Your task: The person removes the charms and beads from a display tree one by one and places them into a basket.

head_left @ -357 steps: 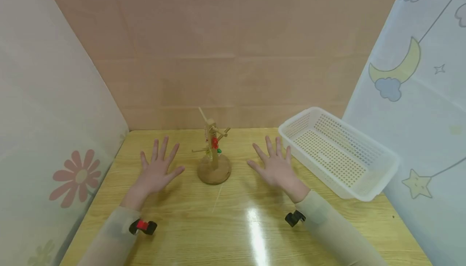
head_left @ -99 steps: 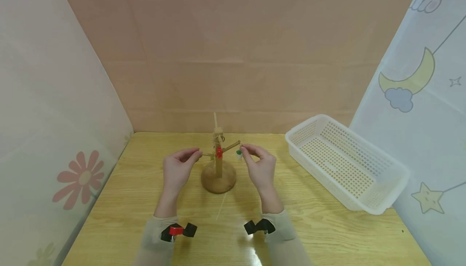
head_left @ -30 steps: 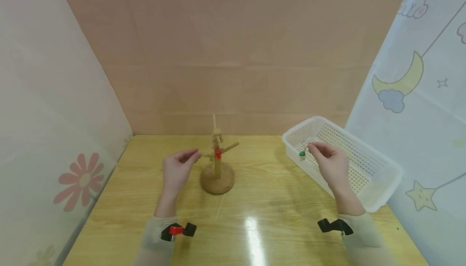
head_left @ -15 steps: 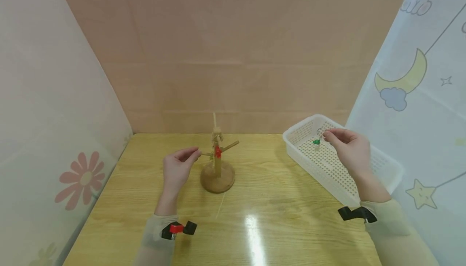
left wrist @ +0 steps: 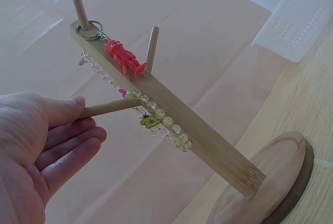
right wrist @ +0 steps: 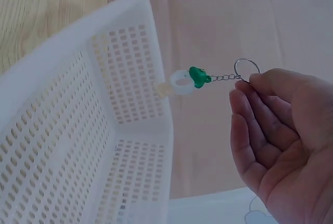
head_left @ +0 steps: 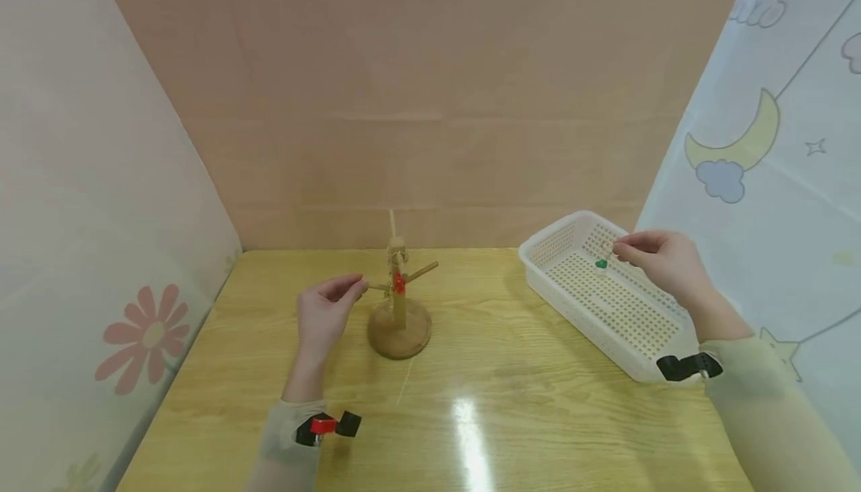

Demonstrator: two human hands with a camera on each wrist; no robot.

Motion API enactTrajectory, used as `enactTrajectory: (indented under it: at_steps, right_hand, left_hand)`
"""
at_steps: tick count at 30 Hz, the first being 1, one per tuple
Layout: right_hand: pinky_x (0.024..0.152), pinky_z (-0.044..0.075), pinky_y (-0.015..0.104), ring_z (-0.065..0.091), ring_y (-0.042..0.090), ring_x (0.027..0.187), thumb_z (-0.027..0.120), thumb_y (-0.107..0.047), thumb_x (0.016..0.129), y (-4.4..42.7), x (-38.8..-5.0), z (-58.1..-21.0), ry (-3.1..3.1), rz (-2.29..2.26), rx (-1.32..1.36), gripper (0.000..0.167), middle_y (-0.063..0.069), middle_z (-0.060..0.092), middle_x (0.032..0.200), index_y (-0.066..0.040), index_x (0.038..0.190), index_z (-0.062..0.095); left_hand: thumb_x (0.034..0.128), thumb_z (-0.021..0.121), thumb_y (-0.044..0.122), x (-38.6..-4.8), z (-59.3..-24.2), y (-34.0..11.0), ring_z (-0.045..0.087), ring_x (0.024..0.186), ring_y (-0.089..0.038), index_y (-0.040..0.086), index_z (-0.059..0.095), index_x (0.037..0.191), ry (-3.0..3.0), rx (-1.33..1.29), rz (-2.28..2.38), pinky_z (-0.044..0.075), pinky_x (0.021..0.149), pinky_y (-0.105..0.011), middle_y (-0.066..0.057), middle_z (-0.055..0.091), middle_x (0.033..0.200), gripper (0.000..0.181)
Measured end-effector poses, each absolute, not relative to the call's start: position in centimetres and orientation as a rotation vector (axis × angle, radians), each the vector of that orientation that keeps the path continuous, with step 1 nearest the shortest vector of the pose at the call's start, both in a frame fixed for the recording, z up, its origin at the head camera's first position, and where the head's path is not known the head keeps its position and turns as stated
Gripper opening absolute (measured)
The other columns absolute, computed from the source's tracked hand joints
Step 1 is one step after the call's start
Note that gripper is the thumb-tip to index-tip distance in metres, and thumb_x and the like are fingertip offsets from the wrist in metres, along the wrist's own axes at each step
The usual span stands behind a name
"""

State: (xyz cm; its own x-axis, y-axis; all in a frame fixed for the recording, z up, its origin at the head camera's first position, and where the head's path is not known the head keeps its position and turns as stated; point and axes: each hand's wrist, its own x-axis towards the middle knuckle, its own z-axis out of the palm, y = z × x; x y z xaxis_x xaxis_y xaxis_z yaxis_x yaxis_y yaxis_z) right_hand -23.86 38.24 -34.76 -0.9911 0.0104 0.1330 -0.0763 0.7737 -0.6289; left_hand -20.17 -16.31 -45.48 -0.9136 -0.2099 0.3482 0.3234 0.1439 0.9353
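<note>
Right-hand fingers (right wrist: 255, 122) pinch a green-topped keychain (right wrist: 197, 77) near the white basket (head_left: 572, 314). Left-hand fingers (left wrist: 72, 153) clamp one peg (left wrist: 114, 108) of the wooden stand (left wrist: 208, 141).

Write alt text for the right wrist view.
A right hand pinches a keychain by its metal ring, its green and white charm dangling free. A white basket with holes fills the left side, with pinkish cloth behind.
</note>
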Motion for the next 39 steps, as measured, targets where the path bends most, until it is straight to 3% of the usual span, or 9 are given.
enactTrajectory:
  at_steps: [3, 8, 11, 15, 22, 30, 39]
  right_hand:
    - [0.076, 0.051, 0.021, 0.067, 0.000, 0.087, 0.068, -0.039, 0.107, 39.1, -24.4, -35.2, -2.902, 0.983, 0.046, 0.046, 0.016, 0.079, 0.115, 0.002, 0.127, 0.074]
    - [0.075, 0.053, 0.031, 0.070, 0.027, 0.100, 0.065, -0.044, 0.108, 40.2, -25.1, -35.9, -2.973, 0.930, 0.041, 0.053, 0.020, 0.077, 0.117, 0.004, 0.130, 0.071]
    - [0.080, 0.057, 0.042, 0.069, 0.039, 0.107, 0.065, -0.045, 0.108, 40.8, -25.4, -36.5, -3.004, 0.920, 0.043, 0.055, 0.021, 0.077, 0.116, 0.005, 0.130, 0.070]
    - [0.086, 0.056, 0.052, 0.070, 0.037, 0.104, 0.066, -0.041, 0.108, 41.5, -25.7, -37.6, -3.054, 0.899, 0.080, 0.051, 0.018, 0.078, 0.112, 0.006, 0.129, 0.069]
    - [0.081, 0.059, 0.043, 0.073, 0.026, 0.095, 0.067, -0.036, 0.109, 42.1, -26.2, -39.1, -3.130, 0.888, 0.148, 0.046, 0.014, 0.079, 0.108, 0.006, 0.129, 0.070]
    - [0.087, 0.061, 0.052, 0.072, 0.039, 0.102, 0.069, -0.031, 0.107, 42.4, -26.2, -40.5, -3.187, 0.935, 0.147, 0.045, 0.016, 0.078, 0.108, 0.008, 0.129, 0.069]
    - [0.089, 0.062, 0.054, 0.072, 0.041, 0.102, 0.067, -0.026, 0.108, 43.9, -26.3, -41.5, -3.248, 0.919, 0.057, 0.043, 0.020, 0.076, 0.105, 0.014, 0.125, 0.069]
  left_hand:
    - [0.0943, 0.086, 0.013, -20.1, -45.6, -16.4, 0.078, 0.088, -0.035, 0.000, 0.084, 0.103, -2.028, -0.100, -1.826, 0.062, 0.074, -0.023, -0.018, 0.080, 0.096, 0.016]
    - [0.0942, 0.086, 0.012, -20.0, -45.7, -16.4, 0.078, 0.082, -0.016, 0.000, 0.084, 0.103, -2.017, -0.098, -1.825, 0.062, 0.073, -0.022, -0.019, 0.080, 0.096, 0.015]
    - [0.0940, 0.086, 0.012, -19.9, -45.6, -16.5, 0.078, 0.083, -0.019, 0.001, 0.084, 0.103, -2.026, -0.084, -1.814, 0.062, 0.073, -0.022, -0.018, 0.080, 0.096, 0.014]
    - [0.0941, 0.086, 0.013, -20.0, -45.5, -16.6, 0.078, 0.086, -0.030, 0.002, 0.085, 0.103, -2.048, -0.064, -1.796, 0.062, 0.073, -0.022, -0.017, 0.081, 0.096, 0.014]
    - [0.0937, 0.087, 0.013, -20.2, -45.6, -16.6, 0.078, 0.083, -0.021, 0.002, 0.085, 0.102, -2.039, -0.072, -1.774, 0.062, 0.073, -0.022, -0.016, 0.081, 0.096, 0.014]
    - [0.0937, 0.087, 0.014, -20.1, -45.8, -16.7, 0.079, 0.084, -0.033, -0.002, 0.084, 0.103, -2.041, -0.101, -1.769, 0.062, 0.073, -0.021, -0.016, 0.081, 0.094, 0.019]
    - [0.0944, 0.086, 0.015, -20.0, -45.7, -16.6, 0.077, 0.081, -0.017, 0.001, 0.084, 0.103, -2.044, -0.107, -1.776, 0.061, 0.073, -0.021, -0.016, 0.081, 0.095, 0.016]
